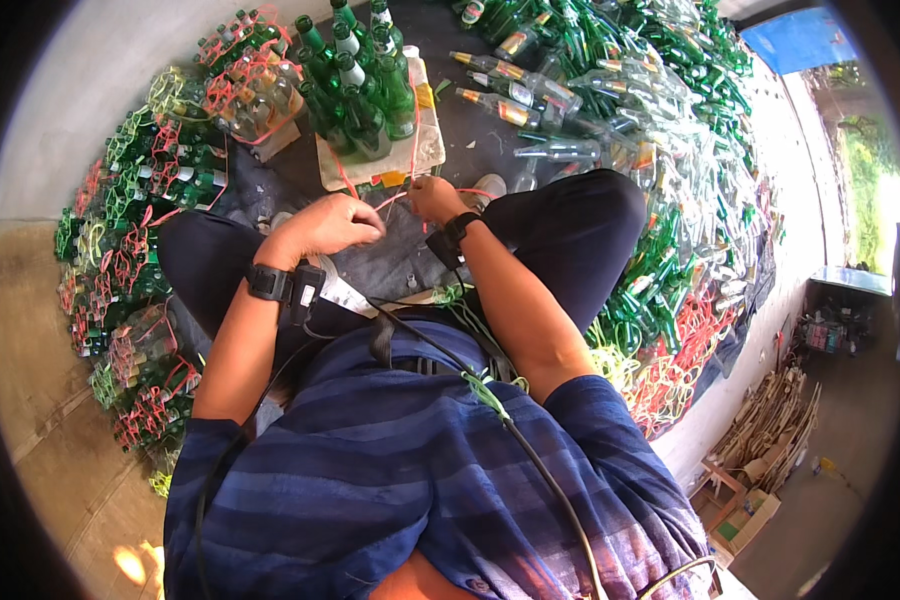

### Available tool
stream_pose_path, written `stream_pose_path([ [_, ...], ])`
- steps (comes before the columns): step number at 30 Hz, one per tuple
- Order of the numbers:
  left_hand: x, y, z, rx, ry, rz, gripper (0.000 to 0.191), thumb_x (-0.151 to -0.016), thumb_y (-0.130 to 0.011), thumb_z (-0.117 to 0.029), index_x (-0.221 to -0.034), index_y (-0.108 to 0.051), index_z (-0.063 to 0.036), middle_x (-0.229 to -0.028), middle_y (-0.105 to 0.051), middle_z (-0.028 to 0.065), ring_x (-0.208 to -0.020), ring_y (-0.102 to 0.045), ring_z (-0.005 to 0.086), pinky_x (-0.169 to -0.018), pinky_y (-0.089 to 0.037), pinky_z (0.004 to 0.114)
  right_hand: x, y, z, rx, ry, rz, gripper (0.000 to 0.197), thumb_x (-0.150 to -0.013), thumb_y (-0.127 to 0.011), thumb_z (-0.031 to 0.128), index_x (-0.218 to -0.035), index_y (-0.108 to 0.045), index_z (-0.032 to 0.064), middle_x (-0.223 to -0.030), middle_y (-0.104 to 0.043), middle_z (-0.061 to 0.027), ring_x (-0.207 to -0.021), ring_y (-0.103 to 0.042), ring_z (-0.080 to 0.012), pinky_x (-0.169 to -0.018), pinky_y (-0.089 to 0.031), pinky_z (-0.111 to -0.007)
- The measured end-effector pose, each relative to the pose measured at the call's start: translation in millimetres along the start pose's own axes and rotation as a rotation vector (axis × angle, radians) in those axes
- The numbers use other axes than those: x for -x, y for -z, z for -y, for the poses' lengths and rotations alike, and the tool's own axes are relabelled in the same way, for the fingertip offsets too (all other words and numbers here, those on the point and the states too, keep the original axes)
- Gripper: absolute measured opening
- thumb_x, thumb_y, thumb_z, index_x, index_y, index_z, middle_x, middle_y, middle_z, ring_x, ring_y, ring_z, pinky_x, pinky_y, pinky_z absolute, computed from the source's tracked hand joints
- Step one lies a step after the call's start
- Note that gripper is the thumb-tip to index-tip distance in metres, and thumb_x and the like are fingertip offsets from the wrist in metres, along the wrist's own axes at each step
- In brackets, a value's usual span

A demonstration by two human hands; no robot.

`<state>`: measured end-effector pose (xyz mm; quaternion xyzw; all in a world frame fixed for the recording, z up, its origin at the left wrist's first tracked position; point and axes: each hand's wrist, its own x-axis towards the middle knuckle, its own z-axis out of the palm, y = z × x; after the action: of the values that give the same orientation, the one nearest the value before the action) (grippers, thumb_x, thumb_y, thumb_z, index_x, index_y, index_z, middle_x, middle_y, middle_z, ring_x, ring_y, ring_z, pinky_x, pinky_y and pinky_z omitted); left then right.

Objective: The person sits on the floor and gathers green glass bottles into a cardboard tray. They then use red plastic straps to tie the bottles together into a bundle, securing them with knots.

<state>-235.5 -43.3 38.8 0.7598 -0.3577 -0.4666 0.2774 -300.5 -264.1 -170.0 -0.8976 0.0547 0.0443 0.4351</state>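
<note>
A cluster of green glass bottles point(352, 90) stands upright on a pale board point(431, 146) in front of me. Red plastic twine point(417, 120) runs down the near side of the bottles towards my hands. My right hand point(435, 199) pinches the twine just off the board's near edge. Lower and to the left, my left hand point(330, 225) has its fingers curled in at one end of a strand stretching between the hands; its exact grip is partly hidden. Both wrists wear black straps with small boxes.
Tied bundles of bottles point(259, 97) line the left side. Loose bottles point(562, 97) lie heaped at the right, near a tangle of red and yellow twine point(679, 360). A black cable point(547, 480) crosses my shirt. Sticks point(765, 435) are piled at far right.
</note>
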Motion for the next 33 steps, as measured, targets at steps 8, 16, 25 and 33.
stream_pose_path([
  [8,5,-54,-87,0.108,-0.511,0.570,0.018,-0.095,-0.068,-0.014,-0.110,-0.075,-0.0056,-0.103,-0.073,0.0084,-0.100,-0.067,0.0224,-0.090,-0.052,0.034,0,18,16,-0.561,-0.484,0.123,0.018,-0.096,-0.059,0.015,-0.095,-0.068,-0.0002,-0.070,-0.067,-0.0088,-0.051,-0.060,-0.0179,-0.044,-0.047,-0.034],
  [16,27,-73,-144,-0.024,-0.894,0.802,0.028,-0.098,-0.066,-0.026,-0.118,-0.072,-0.0071,-0.103,-0.068,0.0123,-0.102,-0.064,0.0315,-0.090,-0.051,0.042,6,16,-1,-0.732,-0.527,0.111,0.013,-0.098,-0.059,0.018,-0.092,-0.062,0.0066,-0.070,-0.064,-0.0082,-0.047,-0.055,-0.0193,-0.042,-0.047,-0.034],
  [25,21,-79,-132,-0.186,-0.885,0.687,0.020,-0.093,-0.066,-0.019,-0.109,-0.073,-0.0090,-0.092,-0.066,0.0106,-0.092,-0.066,0.0321,-0.081,-0.052,0.043,5,15,8,-0.599,-0.494,0.143,0.017,-0.098,-0.059,0.024,-0.093,-0.066,0.0096,-0.070,-0.066,-0.0044,-0.051,-0.060,-0.0159,-0.045,-0.048,-0.032],
  [33,23,-76,-133,-0.126,-0.929,0.745,0.018,-0.089,-0.065,-0.008,-0.105,-0.072,-0.0055,-0.089,-0.064,0.0103,-0.086,-0.067,0.0317,-0.074,-0.052,0.042,10,23,20,-0.570,-0.499,0.142,0.019,-0.098,-0.062,0.026,-0.097,-0.069,0.0076,-0.071,-0.066,-0.0032,-0.054,-0.060,-0.0150,-0.047,-0.049,-0.031],
])
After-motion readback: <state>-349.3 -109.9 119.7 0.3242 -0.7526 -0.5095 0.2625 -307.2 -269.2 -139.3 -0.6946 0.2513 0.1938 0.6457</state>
